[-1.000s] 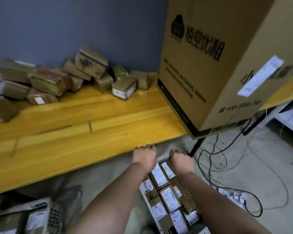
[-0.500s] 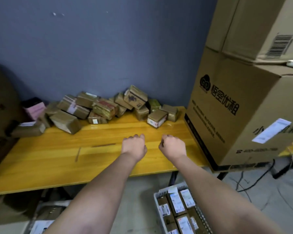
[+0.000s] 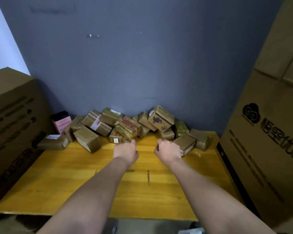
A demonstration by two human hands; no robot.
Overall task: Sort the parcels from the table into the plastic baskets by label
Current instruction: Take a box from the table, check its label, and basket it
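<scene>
While both forearms are reaching over the yellow wooden tabletop (image 3: 74, 179), the left hand (image 3: 125, 150) and right hand (image 3: 167, 149) are hovering with fingers curled, holding nothing. Brown taped cardboard parcels (image 3: 125, 127) are lying heaped along the grey wall, just beyond the knuckles.

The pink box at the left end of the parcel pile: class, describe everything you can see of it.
The pink box stands upright at the back left of the wooden table, close to the grey wall. Its front is pale pink with blurred, unreadable print, and its top is dark. The big carton stands to its left, and brown taped parcels crowd its right side and hide its base. Neither hand is near it.
</scene>
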